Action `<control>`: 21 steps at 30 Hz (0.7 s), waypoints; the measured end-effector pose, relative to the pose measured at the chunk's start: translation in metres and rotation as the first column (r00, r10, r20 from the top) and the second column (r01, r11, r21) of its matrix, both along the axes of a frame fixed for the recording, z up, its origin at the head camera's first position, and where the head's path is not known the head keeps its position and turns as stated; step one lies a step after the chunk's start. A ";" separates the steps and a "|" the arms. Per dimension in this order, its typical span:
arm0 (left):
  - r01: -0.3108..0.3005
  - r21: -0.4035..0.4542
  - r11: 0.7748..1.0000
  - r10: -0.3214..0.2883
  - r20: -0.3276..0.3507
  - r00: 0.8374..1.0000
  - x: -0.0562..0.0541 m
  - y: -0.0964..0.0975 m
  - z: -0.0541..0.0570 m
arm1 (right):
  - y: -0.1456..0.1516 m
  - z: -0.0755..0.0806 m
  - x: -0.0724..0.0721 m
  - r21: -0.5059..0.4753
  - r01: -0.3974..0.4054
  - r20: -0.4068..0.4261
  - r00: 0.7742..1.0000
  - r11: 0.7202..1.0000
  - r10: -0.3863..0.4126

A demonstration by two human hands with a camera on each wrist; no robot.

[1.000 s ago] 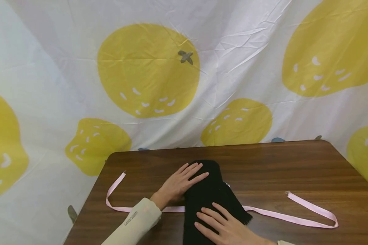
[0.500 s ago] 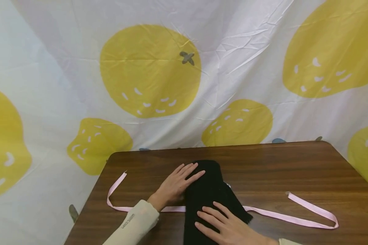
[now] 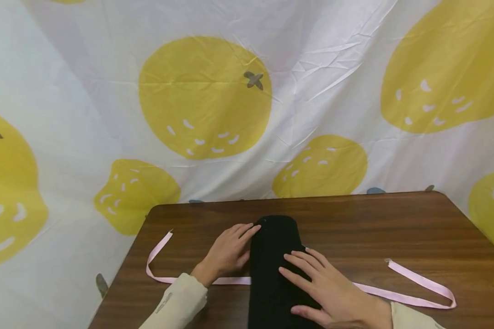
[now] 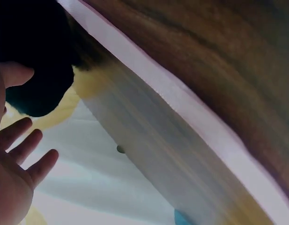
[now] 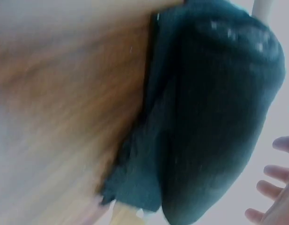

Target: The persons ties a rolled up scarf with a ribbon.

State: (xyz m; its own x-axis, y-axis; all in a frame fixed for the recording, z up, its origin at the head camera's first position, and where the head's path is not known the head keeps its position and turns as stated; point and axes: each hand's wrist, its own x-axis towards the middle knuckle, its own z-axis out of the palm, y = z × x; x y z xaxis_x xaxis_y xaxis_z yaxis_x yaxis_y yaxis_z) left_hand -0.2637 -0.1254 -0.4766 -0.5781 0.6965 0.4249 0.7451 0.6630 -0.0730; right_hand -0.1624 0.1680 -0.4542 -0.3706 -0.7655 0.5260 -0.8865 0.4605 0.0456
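A long black fabric piece [image 3: 273,269], folded with a rounded far end, lies over a pink ribbon [image 3: 411,299]. At the fabric's upper left edge rest the fingertips of my left hand [image 3: 224,251]. Its thumb tip overlaps the black fabric [image 4: 39,44] in the left wrist view, with the other fingers extended. My right hand [image 3: 333,288] lies across the right side of the fabric, fingers spread and fairly straight. The right wrist view shows a thick rounded fold and, beside it, a flat flap [image 5: 142,173] with a frayed edge.
Everything lies on a dark brown wooden table [image 3: 354,224]. The ribbon reaches out on both sides and bends back at each end. Behind the table hangs a white curtain [image 3: 313,91] printed with yellow fruit.
My left hand has slid left, from the top of the fabric to its edge. My right hand has moved farther away and rightward, now covering the frayed flap.
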 end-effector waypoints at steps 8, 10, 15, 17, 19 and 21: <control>-0.085 0.161 0.983 0.041 0.261 0.964 0.010 -0.015 0.002 | 0.034 0.008 -0.022 -0.075 0.159 0.125 0.981 0.984 -0.149; -0.099 0.214 0.972 0.021 0.339 0.940 0.012 -0.020 0.004 | 0.044 0.009 -0.027 -0.093 0.197 0.154 0.971 0.976 -0.182; -0.129 0.321 0.938 -0.057 0.509 0.859 0.016 -0.031 0.006 | 0.067 0.008 -0.038 -0.088 0.243 0.221 0.950 0.966 -0.219; -0.149 0.344 0.927 -0.078 0.565 0.821 0.017 -0.035 0.005 | 0.074 0.005 -0.042 -0.079 0.236 0.268 0.941 0.969 -0.208; -0.168 0.344 0.924 -0.081 0.605 0.792 0.018 -0.040 0.002 | 0.080 0.002 -0.045 -0.062 0.220 0.345 0.920 0.974 -0.186; -0.177 0.332 0.927 -0.082 0.639 0.765 0.019 -0.044 0.000 | 0.086 -0.002 -0.048 -0.048 0.186 0.462 0.875 0.981 -0.143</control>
